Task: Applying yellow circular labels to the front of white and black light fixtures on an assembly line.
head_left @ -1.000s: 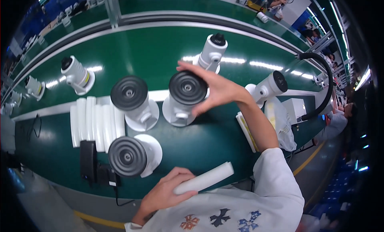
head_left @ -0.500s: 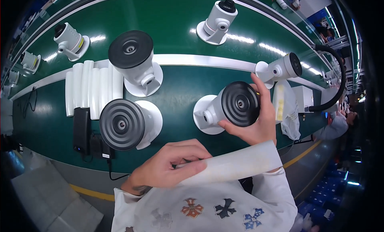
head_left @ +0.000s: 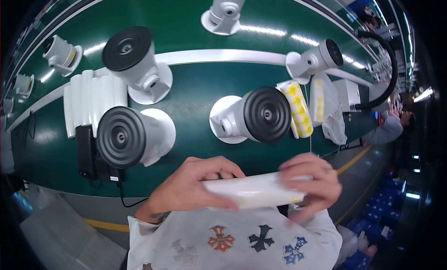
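My left hand [head_left: 198, 184] grips the left end of a curved white plastic sheet [head_left: 251, 190], held level in front of my chest. At its other end is my right hand [head_left: 312, 184], smeared by motion, with fingers bent over the sheet and thumb below. A bit of yellow shows on the sheet beside that thumb. Beyond my hands, a white camera-like device [head_left: 240, 118] with a black ribbed disc lies tilted on its round bracket. A similar device [head_left: 151, 135] lies at the left, and another device [head_left: 139, 60] stands behind it.
White tubes [head_left: 95, 100] lie at the left beside a black power bank [head_left: 85, 151] and cable. At the right are a white strip with yellow round stickers [head_left: 298, 109], a plastic bag [head_left: 331, 111] and a black flexible hose [head_left: 393, 69]. More white devices [head_left: 226, 13] stand farther back.
My right hand has left the device's black disc and come down to the sheet's right end. The yellow-stickered strip has come into full view. The whole view has shifted slightly.
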Demonstrator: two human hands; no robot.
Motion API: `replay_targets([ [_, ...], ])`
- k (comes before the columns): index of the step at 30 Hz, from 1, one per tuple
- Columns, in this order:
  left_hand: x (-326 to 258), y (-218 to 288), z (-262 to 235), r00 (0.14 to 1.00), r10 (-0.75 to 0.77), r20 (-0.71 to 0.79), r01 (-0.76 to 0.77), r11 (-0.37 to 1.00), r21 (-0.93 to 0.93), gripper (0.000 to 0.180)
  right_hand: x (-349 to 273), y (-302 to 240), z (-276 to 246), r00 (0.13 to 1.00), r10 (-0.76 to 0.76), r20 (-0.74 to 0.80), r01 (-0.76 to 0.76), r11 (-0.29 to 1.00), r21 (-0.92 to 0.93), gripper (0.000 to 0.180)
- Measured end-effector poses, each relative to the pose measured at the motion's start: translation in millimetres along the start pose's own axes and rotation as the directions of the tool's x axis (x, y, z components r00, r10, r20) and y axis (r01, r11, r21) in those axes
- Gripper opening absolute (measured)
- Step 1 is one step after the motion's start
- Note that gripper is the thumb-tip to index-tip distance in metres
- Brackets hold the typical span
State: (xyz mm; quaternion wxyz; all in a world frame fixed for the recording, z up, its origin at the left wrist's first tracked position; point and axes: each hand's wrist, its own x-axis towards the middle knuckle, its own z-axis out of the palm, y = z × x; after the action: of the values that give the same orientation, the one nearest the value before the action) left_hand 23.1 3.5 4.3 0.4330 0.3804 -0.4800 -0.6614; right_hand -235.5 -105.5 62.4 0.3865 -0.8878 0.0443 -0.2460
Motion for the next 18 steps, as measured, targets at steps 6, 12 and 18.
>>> replay_targets([
  [6,-3,-11,6,0.994,0.104,0.023,-0.107,0.954,0.279,0.059,-21,-13,18,0.807,0.570,-0.157,-0.524,0.812,0.257,0.011],
  [12,-10,-26,12,0.965,0.240,-0.108,-0.189,0.918,0.349,0.051,-38,-3,29,0.517,0.815,-0.260,-0.832,0.551,0.073,0.007],
  [18,1,-19,22,0.974,0.220,-0.058,-0.170,0.872,0.459,0.037,-42,-16,3,0.999,-0.027,-0.037,0.035,0.970,0.239,0.024],
])
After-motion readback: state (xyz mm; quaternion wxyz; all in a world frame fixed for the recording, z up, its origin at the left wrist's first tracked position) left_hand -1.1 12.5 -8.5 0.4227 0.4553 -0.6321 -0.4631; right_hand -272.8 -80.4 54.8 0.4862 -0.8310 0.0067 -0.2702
